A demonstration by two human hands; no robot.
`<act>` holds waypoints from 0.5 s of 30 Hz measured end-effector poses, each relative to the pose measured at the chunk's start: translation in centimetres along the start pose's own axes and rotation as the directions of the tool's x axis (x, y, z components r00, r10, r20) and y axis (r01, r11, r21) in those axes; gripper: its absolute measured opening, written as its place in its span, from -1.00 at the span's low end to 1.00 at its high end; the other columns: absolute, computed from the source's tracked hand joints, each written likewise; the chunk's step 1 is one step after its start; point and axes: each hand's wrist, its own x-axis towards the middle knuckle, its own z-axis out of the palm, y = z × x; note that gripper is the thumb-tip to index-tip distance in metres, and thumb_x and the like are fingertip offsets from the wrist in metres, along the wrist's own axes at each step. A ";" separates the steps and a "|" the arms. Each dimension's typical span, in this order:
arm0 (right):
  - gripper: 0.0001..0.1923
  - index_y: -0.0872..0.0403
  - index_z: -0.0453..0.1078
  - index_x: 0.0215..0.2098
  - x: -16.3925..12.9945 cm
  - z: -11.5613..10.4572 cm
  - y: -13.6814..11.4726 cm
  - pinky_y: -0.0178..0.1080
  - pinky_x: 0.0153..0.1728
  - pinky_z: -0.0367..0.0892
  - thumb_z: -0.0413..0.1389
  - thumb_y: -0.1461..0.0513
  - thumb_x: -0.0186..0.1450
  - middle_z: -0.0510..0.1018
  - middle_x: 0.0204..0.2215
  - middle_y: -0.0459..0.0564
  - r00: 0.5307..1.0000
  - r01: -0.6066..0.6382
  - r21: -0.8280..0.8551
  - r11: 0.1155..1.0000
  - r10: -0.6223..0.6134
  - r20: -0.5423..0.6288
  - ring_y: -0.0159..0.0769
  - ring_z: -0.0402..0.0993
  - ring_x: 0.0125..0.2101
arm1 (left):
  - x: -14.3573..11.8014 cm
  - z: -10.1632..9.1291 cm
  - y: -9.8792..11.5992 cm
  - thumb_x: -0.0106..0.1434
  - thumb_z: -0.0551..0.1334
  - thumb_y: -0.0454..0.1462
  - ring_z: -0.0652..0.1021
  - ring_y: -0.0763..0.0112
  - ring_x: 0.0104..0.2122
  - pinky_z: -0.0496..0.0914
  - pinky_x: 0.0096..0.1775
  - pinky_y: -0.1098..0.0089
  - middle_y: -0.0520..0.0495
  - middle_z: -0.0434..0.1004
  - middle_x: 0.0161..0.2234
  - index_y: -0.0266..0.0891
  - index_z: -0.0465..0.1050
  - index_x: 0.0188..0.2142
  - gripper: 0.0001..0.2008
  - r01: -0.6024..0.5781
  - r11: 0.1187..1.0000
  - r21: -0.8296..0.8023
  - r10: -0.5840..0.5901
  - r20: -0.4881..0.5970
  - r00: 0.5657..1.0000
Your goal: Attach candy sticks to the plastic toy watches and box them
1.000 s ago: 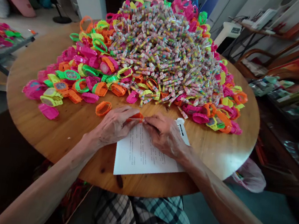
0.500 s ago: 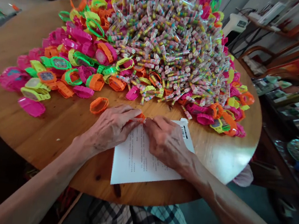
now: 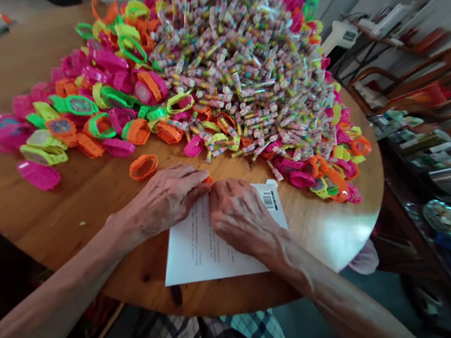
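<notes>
Head view: left hand (image 3: pixel 164 199) and right hand (image 3: pixel 239 216) knuckle to knuckle over the top edge of a printed paper sheet (image 3: pixel 200 250) on the round wooden table (image 3: pixel 89 199). Between the two sets of fingertips, a small orange piece (image 3: pixel 208 179), only a sliver showing; fingers of both hands curled in and pinched shut around it, left fingers (image 3: pixel 194 178) over its left end, right fingers (image 3: pixel 222 188) at its right end. Long axis apparently left to right, from one hand across to the other, though too covered to be sure. Equally near to both hands, touching each. Bright orange, plastic-looking, shape otherwise hidden. Just left of the left fingers, an orange toy watch band (image 3: pixel 143 167) lying loose. Beyond the fingertips, a spread of neon toy watches (image 3: pixel 90 109) ringing a tall heap of wrapped candy tubes (image 3: pixel 233 63).
</notes>
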 end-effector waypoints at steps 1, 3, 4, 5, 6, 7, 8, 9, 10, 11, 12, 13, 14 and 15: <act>-0.74 0.19 0.51 -0.24 0.1 0.0 0.0 -0.10 -0.32 0.18 -0.02 0.41 0.42 0.49 -0.30 0.16 1.000 -0.008 0.018 1.000 0.008 -0.004 -0.10 0.38 -0.24 | 0.0 0.0 -0.1 0.52 0.12 -0.23 0.66 0.17 -0.16 0.57 -0.14 0.19 -0.19 0.66 -0.15 -0.22 0.55 -0.01 -0.76 -0.007 1.000 0.008 0.007 0.002 1.000; -0.73 0.19 0.52 -0.20 0.1 0.1 -0.1 -0.09 -0.26 0.22 -0.03 0.41 0.43 0.51 -0.25 0.17 0.999 -0.033 0.061 0.998 0.034 -0.019 -0.06 0.42 -0.18 | 0.0 0.2 -0.4 0.51 0.14 -0.23 0.67 0.17 -0.15 0.57 -0.14 0.20 -0.21 0.67 -0.13 -0.23 0.54 0.02 -0.76 -0.007 0.999 0.035 0.008 -0.014 1.000; -0.73 0.20 0.52 -0.17 0.0 0.1 -0.1 -0.09 -0.24 0.23 -0.03 0.40 0.43 0.52 -0.22 0.18 0.998 -0.050 0.083 0.995 0.052 -0.019 -0.06 0.43 -0.16 | 0.1 0.4 -0.5 0.51 0.15 -0.23 0.67 0.16 -0.14 0.58 -0.14 0.20 -0.21 0.67 -0.13 -0.23 0.54 0.04 -0.75 -0.003 0.999 0.051 0.004 -0.022 1.000; -0.74 0.21 0.53 -0.15 0.0 0.1 0.0 -0.10 -0.23 0.23 -0.03 0.40 0.43 0.54 -0.19 0.19 0.998 -0.065 0.108 0.992 0.067 -0.018 -0.07 0.44 -0.16 | 0.1 0.5 -0.5 0.50 0.16 -0.23 0.67 0.15 -0.13 0.58 -0.13 0.19 -0.21 0.67 -0.13 -0.23 0.54 0.04 -0.76 0.001 0.998 0.067 0.001 -0.027 1.000; -0.75 0.21 0.53 -0.13 -0.2 0.1 0.0 -0.11 -0.23 0.22 -0.01 0.39 0.43 0.55 -0.17 0.19 0.996 -0.080 0.139 0.987 0.084 -0.020 -0.09 0.45 -0.18 | 0.2 0.6 -0.4 0.50 0.17 -0.23 0.67 0.15 -0.12 0.58 -0.12 0.19 -0.20 0.68 -0.14 -0.23 0.55 0.02 -0.76 0.004 0.996 0.086 -0.001 -0.033 0.999; -0.76 0.21 0.53 -0.13 -0.3 0.1 0.2 -0.13 -0.24 0.20 0.00 0.36 0.45 0.56 -0.18 0.17 0.994 -0.099 0.181 0.979 0.106 -0.032 -0.12 0.45 -0.21 | 0.1 0.4 -0.1 0.49 0.18 -0.23 0.67 0.14 -0.11 0.58 -0.12 0.18 -0.20 0.68 -0.15 -0.23 0.56 0.00 -0.77 0.009 0.994 0.110 -0.004 -0.043 0.999; -0.76 0.20 0.52 -0.14 -0.5 0.1 0.4 -0.15 -0.26 0.18 0.00 0.31 0.48 0.57 -0.20 0.15 0.990 -0.119 0.234 0.965 0.134 -0.051 -0.17 0.45 -0.25 | -0.1 0.1 0.2 0.48 0.19 -0.23 0.67 0.14 -0.11 0.58 -0.11 0.17 -0.20 0.68 -0.15 -0.24 0.56 -0.01 -0.78 0.015 0.990 0.138 -0.008 -0.051 0.999; -0.72 0.19 0.52 -0.17 -0.6 0.1 0.7 -0.17 -0.28 0.16 -0.01 0.25 0.51 0.57 -0.24 0.13 0.983 -0.136 0.292 0.947 0.165 -0.076 -0.20 0.43 -0.29 | -0.5 -0.6 0.6 0.48 0.19 -0.23 0.66 0.13 -0.10 0.58 -0.09 0.16 -0.21 0.68 -0.15 -0.24 0.56 -0.02 -0.79 0.030 0.985 0.168 -0.020 -0.059 0.998; -0.68 0.17 0.51 -0.20 -0.8 0.2 1.1 -0.18 -0.30 0.14 -0.04 0.20 0.54 0.57 -0.29 0.10 0.976 -0.147 0.351 0.925 0.194 -0.103 -0.24 0.41 -0.33 | -1.3 -1.5 1.2 0.47 0.20 -0.23 0.66 0.13 -0.08 0.57 -0.06 0.14 -0.21 0.67 -0.12 -0.23 0.56 -0.01 -0.79 0.061 0.979 0.197 -0.047 -0.077 0.996; -0.64 0.16 0.51 -0.24 -0.9 0.4 1.6 -0.18 -0.30 0.12 -0.06 0.18 0.55 0.56 -0.32 0.08 0.965 -0.157 0.403 0.902 0.228 -0.133 -0.26 0.39 -0.36 | -2.4 -2.8 1.8 0.47 0.21 -0.21 0.65 0.13 -0.06 0.57 -0.02 0.12 -0.21 0.67 -0.09 -0.20 0.56 0.00 -0.79 0.108 0.970 0.220 -0.087 -0.105 0.991; -0.63 0.14 0.50 -0.28 -0.9 0.5 2.2 -0.19 -0.31 0.10 -0.06 0.18 0.55 0.55 -0.34 0.06 0.952 -0.164 0.441 0.882 0.258 -0.161 -0.27 0.36 -0.37 | -3.9 -4.3 2.5 0.46 0.23 -0.20 0.65 0.13 -0.05 0.56 0.01 0.12 -0.19 0.67 -0.06 -0.17 0.56 0.01 -0.79 0.171 0.957 0.234 -0.141 -0.139 0.980; -0.65 0.13 0.49 -0.31 -0.8 0.7 2.8 -0.19 -0.32 0.07 -0.05 0.21 0.53 0.54 -0.37 0.04 0.943 -0.169 0.465 0.869 0.280 -0.181 -0.29 0.33 -0.39 | -5.7 -5.9 3.1 0.45 0.25 -0.18 0.66 0.15 -0.05 0.56 0.02 0.13 -0.16 0.67 -0.04 -0.13 0.56 0.02 -0.78 0.246 0.941 0.234 -0.207 -0.180 0.962; -0.69 0.12 0.47 -0.35 -0.5 0.8 3.4 -0.20 -0.34 0.05 -0.04 0.26 0.49 0.53 -0.39 0.02 0.937 -0.172 0.476 0.862 0.292 -0.191 -0.31 0.30 -0.41 | -7.7 -7.7 3.7 0.43 0.27 -0.15 0.67 0.18 -0.10 0.57 -0.02 0.16 -0.13 0.68 -0.05 -0.09 0.56 0.02 -0.77 0.325 0.918 0.225 -0.277 -0.223 0.935; -0.72 0.12 0.46 -0.37 -0.2 0.9 3.9 -0.20 -0.35 0.02 -0.02 0.32 0.44 0.51 -0.42 0.00 0.937 -0.173 0.477 0.862 0.294 -0.191 -0.32 0.26 -0.43 | -9.8 -9.4 4.1 0.40 0.31 -0.11 0.68 0.21 -0.17 0.59 -0.09 0.21 -0.09 0.70 -0.09 -0.07 0.58 0.00 -0.76 0.407 0.890 0.208 -0.356 -0.243 0.902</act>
